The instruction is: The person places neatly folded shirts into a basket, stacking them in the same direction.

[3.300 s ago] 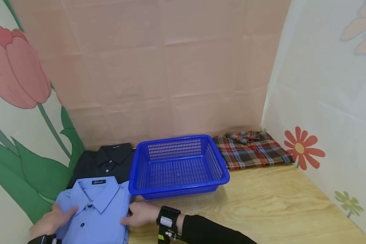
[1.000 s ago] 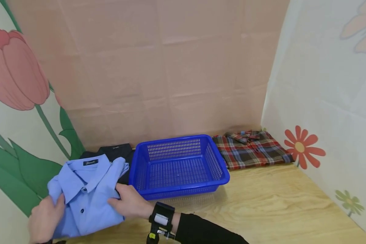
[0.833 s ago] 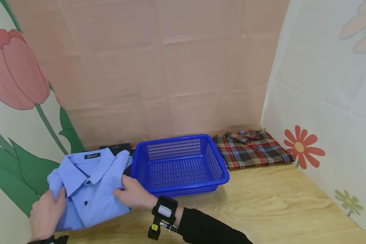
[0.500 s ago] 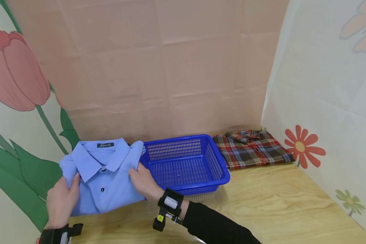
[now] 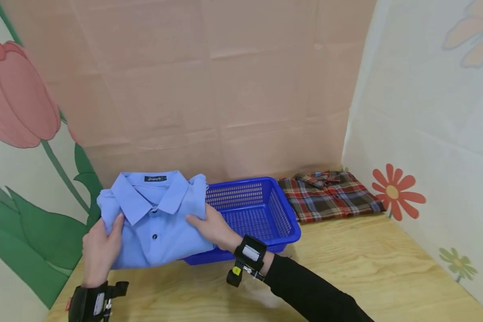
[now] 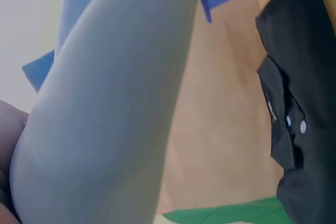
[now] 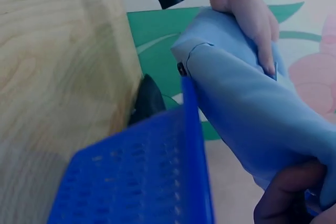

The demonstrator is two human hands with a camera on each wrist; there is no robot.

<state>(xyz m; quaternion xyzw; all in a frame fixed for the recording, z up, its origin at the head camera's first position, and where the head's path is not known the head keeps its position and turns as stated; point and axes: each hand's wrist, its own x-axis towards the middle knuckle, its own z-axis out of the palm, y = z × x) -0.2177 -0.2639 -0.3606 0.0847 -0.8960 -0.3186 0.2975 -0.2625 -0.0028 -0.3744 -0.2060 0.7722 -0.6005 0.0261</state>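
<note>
A folded light-blue collared shirt point(image 5: 165, 232) hangs between my two hands, lifted off the table, its collar and dark label facing up. My left hand point(image 5: 102, 250) grips its left side, thumb on top and fingers underneath. On the opposite side my right hand point(image 5: 217, 229) pinches the shirt's edge the same way. The shirt overlaps the left part of a blue plastic basket point(image 5: 281, 219) in the head view. In the right wrist view the shirt point(image 7: 252, 103) is beside and above the basket's rim point(image 7: 193, 145).
A folded plaid shirt point(image 5: 334, 197) lies to the right of the basket, near the back wall. A folded black shirt point(image 6: 310, 129), hidden behind the blue one in the head view, shows in the left wrist view. Bare wooden table point(image 5: 370, 264) stretches across the front right.
The blue shirt was lying on the table in front of the black one. Both hands have lifted it and carried it rightward and away from me, over the basket's left side.
</note>
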